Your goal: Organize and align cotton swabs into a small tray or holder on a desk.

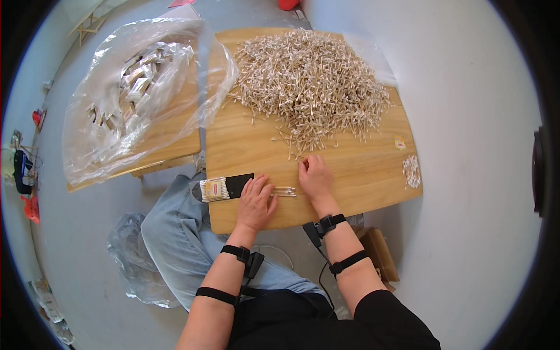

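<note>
Left hand [256,203] palm down near the near-left corner of worktop [361,178], fingers slightly spread over black strip [238,185] and row of cotton swabs [284,191], grip unclear; labelled swab pack [214,189] at left edge. Right hand [316,176]: fingertips narrow, just before swab heap [309,87] reaching far edge; cannot tell whether holding a swab

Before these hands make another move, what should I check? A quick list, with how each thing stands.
1. Swab pile within reach of the right hand: ok, just beyond it.
2. Right hand gripping a swab: cannot tell, too small.
3. Loose swabs beside the left hand roughly lined up: ok.
4. Labelled swab bundle clear of the left hand: ok.
5. Clear plastic bag away from both hands: ok.
</note>
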Available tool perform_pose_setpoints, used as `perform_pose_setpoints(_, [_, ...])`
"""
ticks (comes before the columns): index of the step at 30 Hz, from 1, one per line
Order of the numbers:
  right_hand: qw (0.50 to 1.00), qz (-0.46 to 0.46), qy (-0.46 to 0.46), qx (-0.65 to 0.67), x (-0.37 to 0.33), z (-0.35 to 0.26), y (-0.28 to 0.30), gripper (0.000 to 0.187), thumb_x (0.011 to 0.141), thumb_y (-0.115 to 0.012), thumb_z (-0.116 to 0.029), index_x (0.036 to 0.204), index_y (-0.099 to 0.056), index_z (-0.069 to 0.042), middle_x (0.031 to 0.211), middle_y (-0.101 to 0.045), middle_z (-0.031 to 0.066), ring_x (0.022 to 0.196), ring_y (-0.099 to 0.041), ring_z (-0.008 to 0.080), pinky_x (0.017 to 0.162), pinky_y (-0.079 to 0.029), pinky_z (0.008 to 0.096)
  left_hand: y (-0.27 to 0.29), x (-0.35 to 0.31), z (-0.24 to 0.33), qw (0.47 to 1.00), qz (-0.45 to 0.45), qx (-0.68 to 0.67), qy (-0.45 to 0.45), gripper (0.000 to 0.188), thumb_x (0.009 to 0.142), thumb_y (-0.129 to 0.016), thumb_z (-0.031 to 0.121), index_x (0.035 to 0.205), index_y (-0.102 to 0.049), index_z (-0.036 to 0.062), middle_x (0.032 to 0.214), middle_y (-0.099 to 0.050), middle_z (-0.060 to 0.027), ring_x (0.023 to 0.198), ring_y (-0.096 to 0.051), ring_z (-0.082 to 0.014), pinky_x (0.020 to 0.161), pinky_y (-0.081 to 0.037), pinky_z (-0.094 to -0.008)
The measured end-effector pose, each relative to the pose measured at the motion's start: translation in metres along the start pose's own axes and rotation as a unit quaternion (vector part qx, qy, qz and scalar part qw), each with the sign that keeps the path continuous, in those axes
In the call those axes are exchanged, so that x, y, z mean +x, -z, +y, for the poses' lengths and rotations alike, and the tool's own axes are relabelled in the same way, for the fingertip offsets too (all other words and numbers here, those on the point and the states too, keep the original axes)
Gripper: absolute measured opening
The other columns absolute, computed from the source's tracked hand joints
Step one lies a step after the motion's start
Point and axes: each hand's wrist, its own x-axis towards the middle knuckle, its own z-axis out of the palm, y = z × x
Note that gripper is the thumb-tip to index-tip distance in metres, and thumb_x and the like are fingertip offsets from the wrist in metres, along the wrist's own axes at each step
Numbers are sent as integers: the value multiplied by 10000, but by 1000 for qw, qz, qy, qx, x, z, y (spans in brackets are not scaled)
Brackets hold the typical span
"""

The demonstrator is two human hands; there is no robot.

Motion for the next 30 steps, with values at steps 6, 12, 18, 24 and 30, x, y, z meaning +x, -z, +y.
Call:
perform_pose_setpoints(6, [994, -17, 18, 109, -14, 1, 7, 87, 875, -708, -140, 857, -647, -80, 847, -640, 107, 757, -643, 309, 654, -506, 419, 1, -2, -1, 999, 21, -24, 25, 441, 886, -691, 225, 1290, -606, 70, 1412, -549, -150, 1360, -496, -325, 1169, -362, -478])
perform_pose_setpoints(12, [988, -25, -44, 145, -20, 9, 20, 111, 870, -712, -140, 956, -677, -80, 929, -653, 108, 830, -652, 308, 711, -522, 401, 5, 5, 8, 999, -12, 38, 2, 512, 895, -695, 247, 1361, -579, 69, 1503, -489, -141, 1417, -443, -305, 1188, -332, -475])
perform_pose_setpoints(18, [999, -20, 31, 37, 8, 16, 16, 127, 864, -720, -151, 939, -654, -72, 967, -641, 117, 888, -638, 344, 735, -514, 430, 0, 0, -1, 1000, -12, 21, -2, 434, 899, -693, 250, 1283, -607, 66, 1458, -523, -137, 1398, -468, -304, 1183, -338, -478])
perform_pose_setpoints(24, [995, -45, 53, 64, -10, 18, 17, 110, 868, -716, -145, 896, -640, -70, 922, -638, 106, 848, -640, 331, 708, -512, 432, -1, -2, -3, 1000, 2, 1, 13, 444, 902, -690, 254, 1295, -595, 71, 1454, -526, -139, 1400, -467, -303, 1185, -337, -471])
perform_pose_setpoints(30, [986, -62, -40, 148, -23, 0, 19, 170, 868, -739, -196, 942, -643, -77, 913, -644, 119, 841, -651, 332, 705, -524, 434, 3, 4, 8, 999, -11, 34, 4, 463, 911, -680, 277, 1325, -599, 87, 1483, -507, -139, 1428, -440, -288, 1198, -317, -464])
